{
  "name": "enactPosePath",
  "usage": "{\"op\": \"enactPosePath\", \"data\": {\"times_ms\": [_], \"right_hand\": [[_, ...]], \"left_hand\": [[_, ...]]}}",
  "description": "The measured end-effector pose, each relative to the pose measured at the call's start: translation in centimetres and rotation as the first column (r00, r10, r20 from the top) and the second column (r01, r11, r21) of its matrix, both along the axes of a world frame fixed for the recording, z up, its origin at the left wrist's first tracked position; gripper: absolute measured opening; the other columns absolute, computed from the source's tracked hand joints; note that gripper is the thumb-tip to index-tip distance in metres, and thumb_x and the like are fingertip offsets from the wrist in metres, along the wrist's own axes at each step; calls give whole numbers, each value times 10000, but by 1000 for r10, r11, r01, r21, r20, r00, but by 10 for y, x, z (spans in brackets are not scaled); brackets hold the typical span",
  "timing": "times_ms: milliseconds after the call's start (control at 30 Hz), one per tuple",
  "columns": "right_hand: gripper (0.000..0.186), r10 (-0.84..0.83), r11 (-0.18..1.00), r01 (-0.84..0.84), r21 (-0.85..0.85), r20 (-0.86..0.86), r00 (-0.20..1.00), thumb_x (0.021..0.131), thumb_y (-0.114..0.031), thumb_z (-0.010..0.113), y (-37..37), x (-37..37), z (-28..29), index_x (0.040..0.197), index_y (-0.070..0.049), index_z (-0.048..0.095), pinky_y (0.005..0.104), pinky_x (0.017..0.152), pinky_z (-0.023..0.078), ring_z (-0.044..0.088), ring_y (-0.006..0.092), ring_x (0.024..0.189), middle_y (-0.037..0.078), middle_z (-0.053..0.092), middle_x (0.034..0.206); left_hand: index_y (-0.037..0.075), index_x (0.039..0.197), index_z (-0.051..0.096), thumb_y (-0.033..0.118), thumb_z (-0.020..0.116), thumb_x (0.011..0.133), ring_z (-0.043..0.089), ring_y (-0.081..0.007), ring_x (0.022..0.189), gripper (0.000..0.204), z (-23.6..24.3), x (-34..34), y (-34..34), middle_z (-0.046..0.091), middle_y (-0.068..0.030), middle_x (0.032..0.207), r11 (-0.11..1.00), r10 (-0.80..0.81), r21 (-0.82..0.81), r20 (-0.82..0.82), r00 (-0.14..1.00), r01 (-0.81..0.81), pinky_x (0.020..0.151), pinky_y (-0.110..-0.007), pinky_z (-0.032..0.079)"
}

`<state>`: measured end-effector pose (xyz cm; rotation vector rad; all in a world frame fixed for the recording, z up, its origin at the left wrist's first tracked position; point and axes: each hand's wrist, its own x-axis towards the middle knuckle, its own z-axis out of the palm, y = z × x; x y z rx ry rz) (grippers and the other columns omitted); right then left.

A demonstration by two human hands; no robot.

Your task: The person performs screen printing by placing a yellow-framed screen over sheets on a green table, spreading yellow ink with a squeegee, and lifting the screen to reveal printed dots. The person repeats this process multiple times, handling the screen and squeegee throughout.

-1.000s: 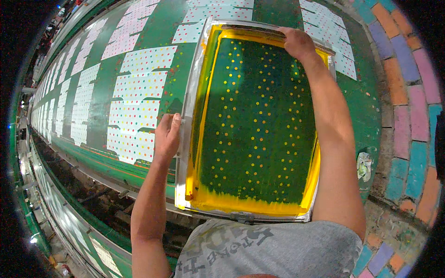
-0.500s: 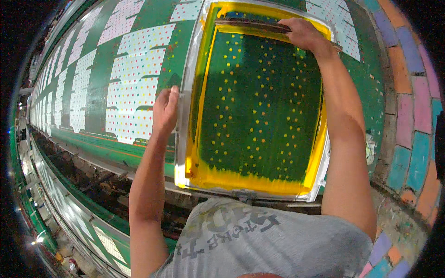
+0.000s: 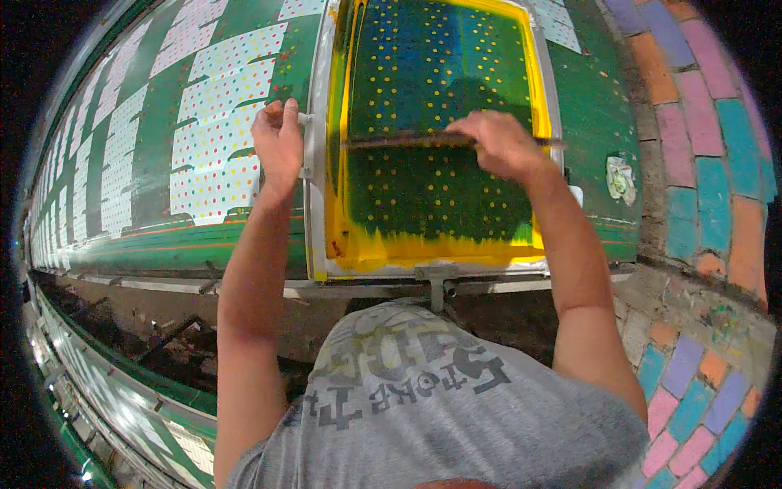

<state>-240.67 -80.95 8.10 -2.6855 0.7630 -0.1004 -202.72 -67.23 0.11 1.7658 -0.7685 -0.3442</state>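
A screen-printing frame [image 3: 315, 244] with yellow ink round its border and rows of yellow dots on its dark mesh lies on the green table. My left hand [image 3: 277, 143] is closed on a light handle at the frame's left side. My right hand [image 3: 497, 143] grips a long dark squeegee [image 3: 407, 138] lying crosswise over the middle of the mesh; the fingers are slightly blurred. Above the squeegee a bluish band shows through the mesh, and a shadow falls at its right.
Sheets with coloured dots [image 3: 212, 179] cover the green table [image 3: 595, 228] in rows to the left and at the top right. A crumpled rag [image 3: 621, 175] lies at the right. Paving in pink, blue and orange [image 3: 692, 114] runs along the right, and a second long table [image 3: 122, 407] shows at lower left.
My right hand has drawn the squeegee from the far end of the frame toward me to mid-mesh. The view has shifted, so frame and left hand sit higher in the picture.
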Motion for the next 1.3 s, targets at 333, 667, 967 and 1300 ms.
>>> {"op": "enactPosePath", "data": {"times_ms": [333,667,967,1300], "right_hand": [[436,-57,996,62,68,-68,996,896,-29,611,167,-44,21,1285,-145,770,527,1013,544,705,383,1114,145,765,1146],[667,-31,999,35,25,-138,990,758,105,726,237,-62,10,1391,-98,674,544,1184,491,619,446,1292,192,665,1408],[559,135,990,-144,-7,-310,941,739,-38,806,241,-9,67,1287,-96,712,527,1079,522,650,409,1260,171,711,1306],[422,561,823,-533,-198,138,816,740,8,769,292,186,90,1154,-76,777,489,940,571,723,367,1101,136,769,1162]], "left_hand": [[-49,1405,634,244,704,1107,658,-185,1130,424,28,11,69,704,-125,1244,952,-96,-304,-225,970,24,1028,-350,520],[9,1434,643,236,645,1140,622,-178,1254,372,86,73,243,683,-86,1370,956,53,-285,-82,995,-75,1090,-367,489],[13,1337,700,201,628,1153,697,-152,1141,273,95,151,422,735,-61,1270,879,362,-324,-20,932,-349,994,-324,548],[-5,1217,716,124,659,1131,688,-120,953,166,101,181,595,748,-66,1088,699,621,-365,-118,775,-615,934,-293,565]]}}
